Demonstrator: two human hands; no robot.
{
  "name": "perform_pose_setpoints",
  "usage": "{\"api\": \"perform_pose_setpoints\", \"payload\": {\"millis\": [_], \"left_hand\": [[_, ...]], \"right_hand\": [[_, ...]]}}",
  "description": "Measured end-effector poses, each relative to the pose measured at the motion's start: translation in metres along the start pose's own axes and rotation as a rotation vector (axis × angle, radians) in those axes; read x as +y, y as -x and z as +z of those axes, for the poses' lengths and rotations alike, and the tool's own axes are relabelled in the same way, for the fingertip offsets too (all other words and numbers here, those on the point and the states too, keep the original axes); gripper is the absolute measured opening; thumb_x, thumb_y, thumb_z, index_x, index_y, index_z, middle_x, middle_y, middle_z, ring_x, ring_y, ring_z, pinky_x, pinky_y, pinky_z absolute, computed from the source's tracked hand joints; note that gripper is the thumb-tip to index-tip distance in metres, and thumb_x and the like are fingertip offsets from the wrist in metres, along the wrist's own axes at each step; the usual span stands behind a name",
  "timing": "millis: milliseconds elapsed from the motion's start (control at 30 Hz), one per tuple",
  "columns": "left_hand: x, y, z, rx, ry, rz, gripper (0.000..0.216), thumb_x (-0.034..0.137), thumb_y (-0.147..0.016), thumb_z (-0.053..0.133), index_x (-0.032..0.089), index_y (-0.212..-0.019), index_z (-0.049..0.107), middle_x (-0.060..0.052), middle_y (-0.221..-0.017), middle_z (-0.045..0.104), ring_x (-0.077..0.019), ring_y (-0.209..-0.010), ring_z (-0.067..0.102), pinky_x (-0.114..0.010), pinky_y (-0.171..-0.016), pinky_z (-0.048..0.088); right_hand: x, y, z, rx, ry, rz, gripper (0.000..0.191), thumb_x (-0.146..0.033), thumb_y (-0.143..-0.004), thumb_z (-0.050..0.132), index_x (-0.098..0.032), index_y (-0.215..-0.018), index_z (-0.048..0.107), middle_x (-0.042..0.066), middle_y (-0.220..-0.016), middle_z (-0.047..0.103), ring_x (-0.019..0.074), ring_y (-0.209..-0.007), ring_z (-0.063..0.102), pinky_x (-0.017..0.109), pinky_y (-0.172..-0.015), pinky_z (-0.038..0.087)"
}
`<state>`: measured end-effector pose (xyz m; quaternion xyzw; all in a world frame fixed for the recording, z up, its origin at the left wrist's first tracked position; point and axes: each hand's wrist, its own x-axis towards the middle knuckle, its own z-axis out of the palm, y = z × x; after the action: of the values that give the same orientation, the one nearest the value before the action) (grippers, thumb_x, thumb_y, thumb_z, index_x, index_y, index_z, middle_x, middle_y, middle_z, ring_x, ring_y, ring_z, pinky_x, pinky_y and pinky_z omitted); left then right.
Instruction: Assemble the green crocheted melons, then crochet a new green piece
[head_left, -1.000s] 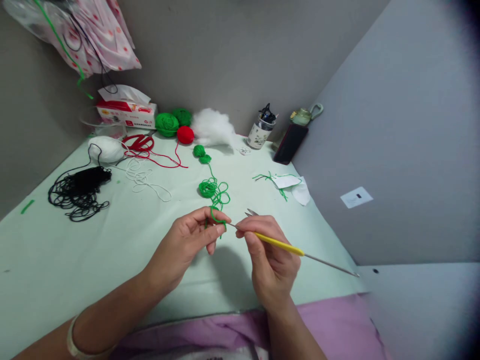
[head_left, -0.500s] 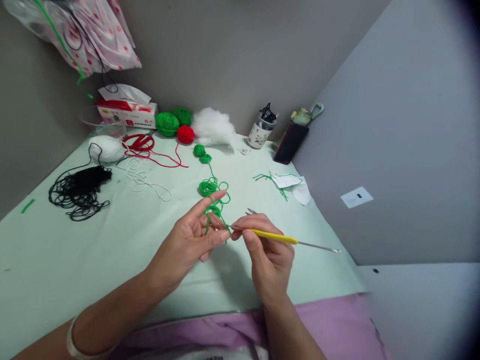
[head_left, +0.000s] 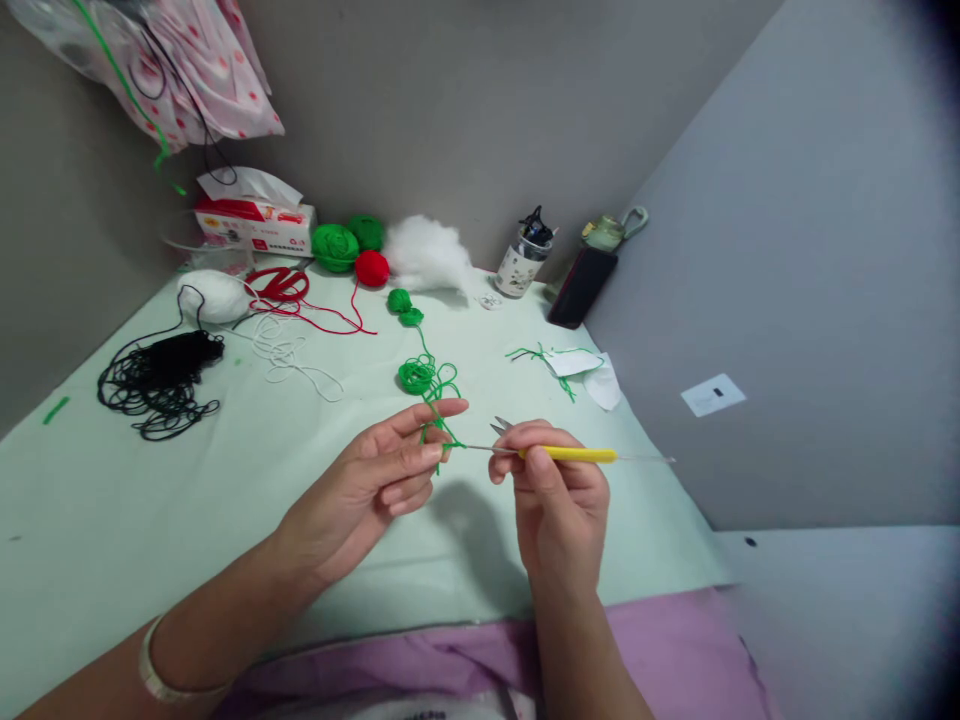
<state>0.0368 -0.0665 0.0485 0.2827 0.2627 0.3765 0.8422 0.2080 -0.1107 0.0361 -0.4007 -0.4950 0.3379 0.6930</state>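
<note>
Green yarn (head_left: 452,440) is pinched between the thumb and fingers of my left hand (head_left: 375,475), with a strand running over the raised index finger. A crochet hook (head_left: 577,455) with a yellow handle lies level in my right hand (head_left: 562,500), gripped near the front of its handle. Its thin metal tip meets the green yarn just off my left fingertips. From there the strand leads back to a loose green tangle (head_left: 416,375) on the table. Scissor blades (head_left: 501,426) show behind my right hand; the rest of the scissors is hidden.
Small green balls (head_left: 400,302), larger green balls (head_left: 335,248), a red ball (head_left: 372,268) and white stuffing (head_left: 427,255) sit at the back. Black yarn (head_left: 161,375) and white yarn (head_left: 214,297) lie left. A pen jar (head_left: 517,268), phone (head_left: 583,287) and paper scraps (head_left: 600,380) are right.
My right hand has drawn the hook rightward, away from my left fingers, and levelled it. The yarn now stretches to the hook's tip. My left index finger has lowered.
</note>
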Motion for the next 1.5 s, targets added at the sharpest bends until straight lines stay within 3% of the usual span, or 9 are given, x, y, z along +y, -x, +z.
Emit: {"api": "perform_pose_setpoints", "payload": {"millis": [233,400,600,767,900,1133,1333,1400,1500], "left_hand": [[-0.015,0.001,0.004,0.056,-0.272,0.129,0.039,0.027,-0.084,0.082,0.03,-0.122,0.076,0.001,-0.082,0.061,-0.0071,-0.057,0.039,-0.019,-0.048,0.034],[-0.012,0.002,0.002,0.054,-0.296,0.136,0.037,0.03,-0.084,0.082,0.03,-0.12,0.077,0.001,-0.088,0.062,-0.0081,-0.062,0.042,-0.019,-0.052,0.038],[-0.011,0.0,0.002,0.053,-0.258,0.123,0.031,0.031,-0.087,0.08,0.028,-0.118,0.077,0.003,-0.08,0.061,-0.007,-0.058,0.04,-0.02,-0.052,0.038],[-0.016,0.0,0.006,0.131,-0.237,0.164,0.051,0.023,-0.081,0.085,0.028,-0.13,0.071,0.003,-0.083,0.063,-0.0085,-0.067,0.048,-0.019,-0.059,0.043],[-0.016,0.001,0.007,0.104,-0.146,0.069,0.052,0.024,-0.084,0.082,0.025,-0.134,0.068,0.006,-0.075,0.057,-0.0062,-0.061,0.043,-0.019,-0.058,0.041],[-0.012,0.0,0.005,0.055,-0.126,0.03,0.043,0.023,-0.082,0.084,0.023,-0.124,0.074,0.004,-0.083,0.058,-0.0038,-0.059,0.044,-0.018,-0.055,0.038],[-0.011,0.0,0.002,0.02,-0.122,0.009,0.037,0.022,-0.084,0.082,0.022,-0.12,0.076,0.004,-0.079,0.058,-0.0045,-0.058,0.041,-0.018,-0.054,0.037],[-0.01,0.0,0.001,0.007,-0.113,0.011,0.037,0.022,-0.084,0.082,0.022,-0.12,0.075,0.004,-0.08,0.058,-0.0045,-0.058,0.04,-0.017,-0.054,0.037],[-0.012,0.0,0.001,0.003,-0.096,0.013,0.034,0.023,-0.084,0.082,0.022,-0.118,0.076,0.004,-0.08,0.056,-0.0043,-0.057,0.039,-0.018,-0.054,0.038]], "right_hand": [[0.008,0.005,0.009,-0.078,0.071,0.028,0.013,-0.027,-0.096,0.066,-0.025,-0.096,0.078,0.006,-0.094,0.074,0.0194,-0.088,0.068,0.034,-0.074,0.059],[0.013,0.005,0.003,-0.066,0.04,0.107,0.015,-0.031,-0.097,0.065,-0.024,-0.1,0.077,0.006,-0.097,0.075,0.0159,-0.077,0.066,0.032,-0.072,0.056],[0.011,0.005,0.005,-0.07,0.045,0.06,0.014,-0.025,-0.098,0.063,-0.026,-0.1,0.077,0.004,-0.095,0.074,0.0152,-0.076,0.065,0.031,-0.07,0.055],[0.009,0.011,0.008,-0.111,0.433,-0.235,0.028,-0.011,-0.095,0.063,-0.029,-0.112,0.077,0.006,-0.102,0.076,0.0196,-0.093,0.071,0.036,-0.083,0.059],[0.01,0.016,0.01,-0.087,0.685,-0.483,0.045,-0.002,-0.092,0.064,-0.031,-0.124,0.074,0.009,-0.116,0.075,0.0203,-0.101,0.072,0.037,-0.09,0.057],[0.006,0.005,0.008,-0.077,0.229,-0.082,0.022,-0.014,-0.096,0.065,-0.029,-0.103,0.079,0.003,-0.097,0.076,0.0181,-0.091,0.069,0.033,-0.079,0.056],[0.011,0.001,0.002,-0.1,-0.008,0.123,0.013,-0.023,-0.096,0.068,-0.028,-0.1,0.08,0.001,-0.088,0.07,0.0128,-0.075,0.065,0.029,-0.071,0.053],[0.01,0.001,0.001,-0.11,-0.029,0.13,0.014,-0.023,-0.097,0.067,-0.028,-0.1,0.079,0.001,-0.088,0.07,0.0126,-0.072,0.066,0.029,-0.069,0.054],[0.006,0.006,0.004,-0.101,0.144,-0.052,0.021,-0.014,-0.096,0.064,-0.028,-0.104,0.079,0.003,-0.095,0.073,0.0147,-0.079,0.069,0.031,-0.073,0.057]]}}
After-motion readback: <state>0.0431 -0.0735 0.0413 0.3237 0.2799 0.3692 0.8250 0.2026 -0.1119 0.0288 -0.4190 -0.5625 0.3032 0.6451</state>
